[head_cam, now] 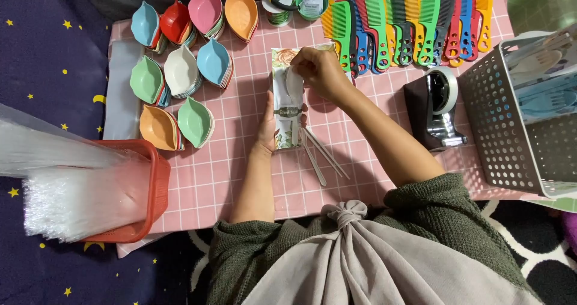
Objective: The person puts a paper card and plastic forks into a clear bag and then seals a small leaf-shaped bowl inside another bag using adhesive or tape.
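Observation:
My left hand grips a long narrow packet with a leafy print and a clear window, held flat on the pink checked tablecloth. My right hand is at the packet's far end, pinching a white spoon that sits in the packet's opening. Two pale chopsticks lie on the cloth just right of the packet's near end.
Stacks of leaf-shaped coloured dishes fill the far left. A row of coloured combs lies at the far right, two tape rolls beside them. A black tape dispenser, a white perforated basket and a red basket of clear bags flank me.

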